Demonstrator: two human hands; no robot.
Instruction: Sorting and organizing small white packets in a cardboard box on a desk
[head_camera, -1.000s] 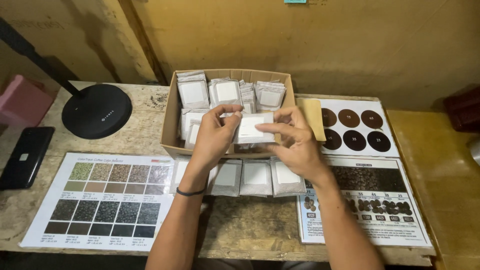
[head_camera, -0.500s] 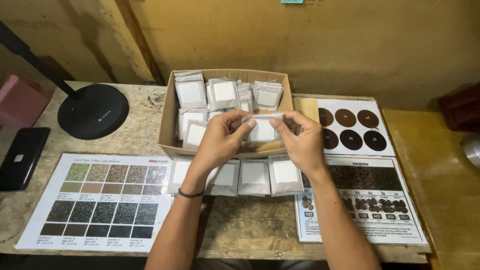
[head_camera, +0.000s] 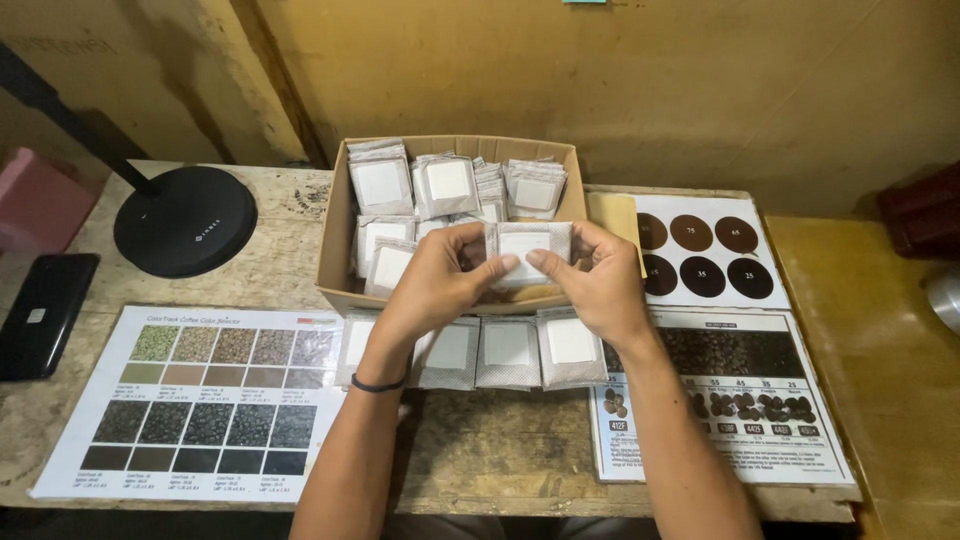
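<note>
Since a moment ago, both hands have slid a little lower, closer together, over the front of the brown cardboard box (head_camera: 340, 250). The left hand (head_camera: 435, 280) and right hand (head_camera: 597, 283) pinch one small grey packet with a white label (head_camera: 527, 250) between thumbs and fingers, closed on its sides. It looks like sorting packets; next it needs a gentle lay-down beside the row of packets (head_camera: 508, 348) on the wooden table (head_camera: 480, 450).

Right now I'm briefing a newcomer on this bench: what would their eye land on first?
Both hands meet mid-frame, the left hand and right hand pinching one silver white-labelled sachet over the front edge of an open cardboard box packed with similar sachets. A row of sachets lies on the wooden table in front of the box, flanked by a colour-swatch chart on the left and a sheet of dark brown discs on the right.
</note>
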